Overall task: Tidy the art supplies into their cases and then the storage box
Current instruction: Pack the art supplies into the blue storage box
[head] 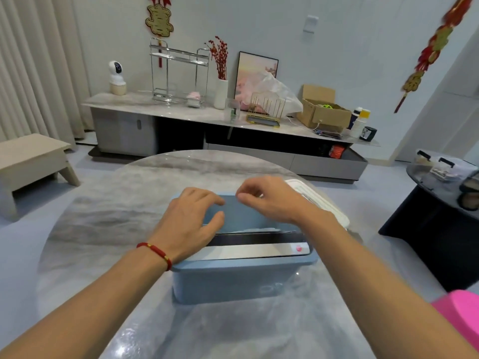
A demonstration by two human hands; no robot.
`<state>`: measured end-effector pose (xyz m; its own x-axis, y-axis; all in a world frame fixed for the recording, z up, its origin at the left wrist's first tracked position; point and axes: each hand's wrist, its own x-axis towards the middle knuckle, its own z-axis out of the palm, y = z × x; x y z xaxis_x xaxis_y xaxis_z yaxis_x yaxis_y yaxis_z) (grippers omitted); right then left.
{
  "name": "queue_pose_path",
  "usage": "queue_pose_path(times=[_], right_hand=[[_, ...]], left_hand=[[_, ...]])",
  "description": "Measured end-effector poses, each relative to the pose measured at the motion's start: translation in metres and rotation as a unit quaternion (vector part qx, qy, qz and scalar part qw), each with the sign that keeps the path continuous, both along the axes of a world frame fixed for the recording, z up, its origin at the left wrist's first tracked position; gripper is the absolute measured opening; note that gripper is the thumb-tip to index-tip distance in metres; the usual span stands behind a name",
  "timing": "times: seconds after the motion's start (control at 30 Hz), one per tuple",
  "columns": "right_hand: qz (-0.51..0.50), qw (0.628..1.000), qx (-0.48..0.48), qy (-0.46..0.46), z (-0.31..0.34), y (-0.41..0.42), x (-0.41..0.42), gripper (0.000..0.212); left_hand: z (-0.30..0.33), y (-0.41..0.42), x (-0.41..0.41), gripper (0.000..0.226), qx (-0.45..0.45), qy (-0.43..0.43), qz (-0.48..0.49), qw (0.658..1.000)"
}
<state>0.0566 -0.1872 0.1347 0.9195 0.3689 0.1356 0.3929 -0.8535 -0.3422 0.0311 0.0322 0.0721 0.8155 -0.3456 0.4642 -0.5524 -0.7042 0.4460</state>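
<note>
A light blue storage box (233,282) stands in the middle of the round marble table (108,229). Flat cases stand on edge inside it: a black one (259,239) and a silver-white one (254,251) with a pink dot at its right end. My left hand (190,224) hovers over the box's left side, fingers spread, thumb near the cases, holding nothing. My right hand (267,199) hangs above the box's far rim with fingers curled loosely and nothing visible in them. The white lid (317,200) lies behind the box to the right, partly hidden by my right arm.
A dark side table (438,218) with clear containers stands at the right. A pink object (464,312) sits at the lower right edge. A low beige stool (28,161) is at the left. A long cabinet (225,141) with clutter lines the far wall.
</note>
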Motion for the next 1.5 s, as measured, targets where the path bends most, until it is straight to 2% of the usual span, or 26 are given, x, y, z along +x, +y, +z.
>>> queue_pose_path(times=[0.1,0.17,0.23,0.33,0.4,0.53,0.63,0.73,0.8,0.83,0.9,0.97,1.03,1.1,1.17,1.23,1.27,1.33,1.37,1.43,1.47,1.5], right_hand=[[-0.164,0.98,0.047,-0.103,-0.015,-0.083,-0.02,0.015],[-0.317,0.942,-0.039,-0.098,-0.055,-0.147,-0.033,0.018],[-0.411,0.901,-0.137,0.017,-0.111,-0.192,-0.044,0.027],[-0.45,0.852,-0.159,0.213,-0.169,-0.218,-0.053,0.067],[-0.459,0.848,-0.142,0.224,-0.183,-0.219,-0.051,0.08],[-0.414,0.894,-0.104,0.136,-0.169,-0.204,-0.061,0.072],[-0.399,0.913,0.018,0.077,-0.136,-0.196,-0.066,0.049],[-0.39,0.901,0.186,-0.03,-0.084,-0.174,-0.069,0.043],[-0.304,0.913,0.262,-0.079,-0.045,-0.142,-0.069,0.041],[-0.241,0.925,0.285,-0.075,-0.028,-0.12,-0.068,0.038],[-0.132,0.956,0.258,-0.035,-0.007,-0.077,-0.061,0.029],[-0.065,0.985,0.158,-0.003,-0.005,-0.04,-0.046,0.029],[-0.026,0.997,0.065,0.035,-0.013,-0.015,-0.03,0.037],[-0.006,0.999,0.04,0.032,-0.022,-0.008,-0.019,0.039],[-0.034,0.992,0.12,-0.011,-0.024,-0.024,-0.013,0.032],[-0.133,0.967,0.196,-0.092,-0.032,-0.061,-0.001,0.021],[-0.201,0.953,0.193,-0.12,-0.044,-0.087,0.008,0.018],[-0.316,0.938,0.112,-0.088,-0.082,-0.143,0.026,0.021],[-0.351,0.934,0.061,-0.025,-0.107,-0.167,0.03,0.03],[-0.355,0.929,-0.041,0.096,-0.158,-0.2,0.029,0.05],[-0.341,0.93,-0.084,0.106,-0.179,-0.209,0.028,0.054],[-0.333,0.934,-0.099,0.078,-0.189,-0.212,0.026,0.054]], left_hand=[[-0.003,-0.004,-0.003,0.045,0.087,-0.021,-0.033,0.995],[-0.002,-0.007,-0.005,0.047,0.12,-0.029,-0.044,0.991],[-0.002,-0.007,-0.005,0.048,0.119,-0.026,-0.047,0.992],[-0.001,-0.007,-0.002,0.05,0.104,-0.012,-0.044,0.994],[0.0,-0.007,-0.001,0.051,0.1,0.001,-0.04,0.994],[0.001,-0.008,-0.003,0.052,0.107,0.011,-0.033,0.994],[0.002,-0.007,-0.002,0.048,0.082,0.03,-0.021,0.996],[0.001,-0.006,0.002,0.045,0.065,0.074,0.022,0.995],[0.001,-0.006,0.002,0.042,0.096,0.111,0.055,0.988],[0.001,-0.007,0.002,0.038,0.117,0.121,0.062,0.984],[0.003,-0.008,0.0,0.034,0.143,0.127,0.063,0.98],[0.004,-0.008,0.0,0.039,0.13,0.122,0.055,0.982],[0.004,-0.007,0.001,0.045,0.103,0.128,0.045,0.985],[0.002,-0.007,0.002,0.037,0.084,0.126,0.047,0.987],[0.0,-0.007,0.003,0.021,0.068,0.099,0.064,0.991],[-0.001,-0.006,0.002,0.018,0.076,0.098,0.066,0.99],[-0.001,-0.006,0.002,0.021,0.094,0.109,0.059,0.988],[0.0,-0.008,0.001,0.027,0.129,0.128,0.044,0.982],[0.001,-0.008,0.001,0.029,0.142,0.134,0.04,0.98],[0.002,-0.009,0.002,0.031,0.157,0.14,0.042,0.977],[0.003,-0.01,0.002,0.035,0.157,0.143,0.045,0.976],[0.003,-0.01,0.002,0.042,0.155,0.143,0.046,0.976]])
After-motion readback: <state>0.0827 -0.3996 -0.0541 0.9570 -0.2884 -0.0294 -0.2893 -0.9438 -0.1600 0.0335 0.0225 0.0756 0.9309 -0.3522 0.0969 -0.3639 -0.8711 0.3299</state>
